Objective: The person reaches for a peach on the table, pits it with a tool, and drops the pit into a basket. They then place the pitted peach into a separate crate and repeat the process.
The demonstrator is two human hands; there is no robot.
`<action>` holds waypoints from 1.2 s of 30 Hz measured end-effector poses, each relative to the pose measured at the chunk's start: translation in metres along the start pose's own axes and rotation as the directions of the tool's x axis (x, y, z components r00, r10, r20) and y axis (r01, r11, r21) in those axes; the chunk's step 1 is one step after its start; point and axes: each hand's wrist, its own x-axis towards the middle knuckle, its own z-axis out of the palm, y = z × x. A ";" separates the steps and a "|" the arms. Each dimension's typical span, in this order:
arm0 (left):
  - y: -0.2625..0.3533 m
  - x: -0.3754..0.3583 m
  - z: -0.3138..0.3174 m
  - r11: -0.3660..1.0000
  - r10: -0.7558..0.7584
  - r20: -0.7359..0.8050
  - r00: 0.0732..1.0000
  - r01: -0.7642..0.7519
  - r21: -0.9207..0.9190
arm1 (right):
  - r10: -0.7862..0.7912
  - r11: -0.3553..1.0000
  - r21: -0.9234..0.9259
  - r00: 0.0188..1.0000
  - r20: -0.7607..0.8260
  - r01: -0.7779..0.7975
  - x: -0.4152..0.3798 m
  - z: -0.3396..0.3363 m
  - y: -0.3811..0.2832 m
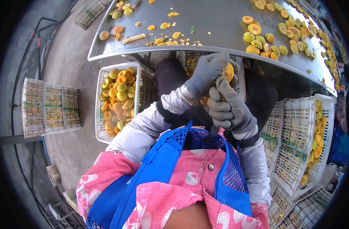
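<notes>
Both my hands wear grey gloves and meet above my lap, just below the table's near edge. My left hand point(209, 73) is closed on a yellow peach piece point(229, 72), whose rounded side shows beyond the fingertips. Right against it, my right hand point(232, 107) has its fingers curled into a fist, with the upper fingers reaching up to the fruit. Whatever this fist may hold is hidden. A white plastic crate point(241, 82) stands between my knees under the hands, partly covered by them, with yellow fruit inside.
The metal table point(220, 28) carries many peach halves point(254, 28) on the right, plus scraps and a wooden stick-like handle point(134, 38) on the left. A crate of halves point(99, 101) stands at left; further crates point(292, 141) are stacked at right. Another crate point(43, 108) stands far left.
</notes>
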 end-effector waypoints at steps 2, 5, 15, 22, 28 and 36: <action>-0.009 0.002 -0.001 0.994 -0.067 -0.013 0.998 0.066 -0.085 | -0.009 0.997 0.073 0.999 0.051 0.005 0.006 -0.006 0.003; -0.032 0.009 -0.007 0.995 -0.086 -0.002 0.996 0.085 -0.047 | -0.013 0.998 0.061 0.999 -0.048 0.016 0.011 -0.014 0.011; -0.042 -0.015 -0.017 0.830 -0.112 -0.103 0.988 0.036 -0.557 | -0.041 0.995 0.096 0.999 0.032 0.038 0.031 -0.014 0.025; -0.055 -0.045 -0.071 0.832 -0.142 -0.470 0.871 -0.153 -0.533 | 0.008 0.984 -0.175 0.990 -0.139 -0.032 0.055 0.019 0.045; -0.085 -0.078 -0.290 0.931 0.343 -0.882 0.322 0.004 0.364 | -0.032 0.997 -0.074 0.969 -0.243 0.015 0.053 -0.017 0.033; -0.034 -0.045 -0.255 0.803 0.476 -0.780 0.406 0.162 0.574 | -0.181 0.983 -0.093 0.885 -0.430 0.156 0.063 -0.072 0.035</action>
